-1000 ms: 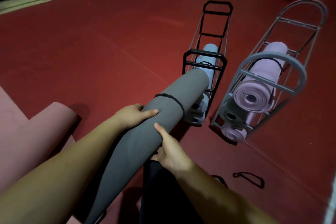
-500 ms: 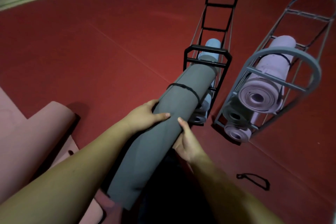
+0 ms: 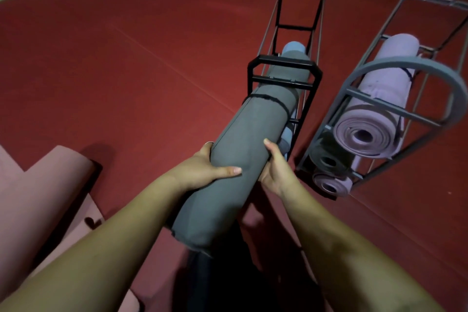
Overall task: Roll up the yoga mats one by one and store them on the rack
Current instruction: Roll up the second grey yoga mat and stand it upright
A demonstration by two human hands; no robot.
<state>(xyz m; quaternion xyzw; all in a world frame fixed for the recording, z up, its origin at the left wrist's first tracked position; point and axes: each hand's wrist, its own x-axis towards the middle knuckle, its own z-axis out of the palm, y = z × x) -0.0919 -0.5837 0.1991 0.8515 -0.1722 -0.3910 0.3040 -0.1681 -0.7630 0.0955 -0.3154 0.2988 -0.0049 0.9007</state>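
Pink mat [image 3: 38, 195] lies partly unrolled on the red floor [image 3: 126, 58] at far left. Left hand [image 3: 202, 170] wraps the grey mat [image 3: 243, 149] from the left, thumb across its top. Right hand [image 3: 276, 170] cups its right side, fingers hidden beneath. The roll, bound by a black strap [image 3: 268, 99], has its far end inside the black rack [image 3: 286, 71], over a blue mat [image 3: 293, 47]. Grey rack [image 3: 405, 68] at right holds lilac mats [image 3: 374, 114]. No legible writing or labels.

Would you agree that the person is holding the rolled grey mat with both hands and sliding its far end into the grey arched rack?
Not quite: the head view shows the grey mat, held by the left hand and right hand, entering the black rack, not the grey arched rack.
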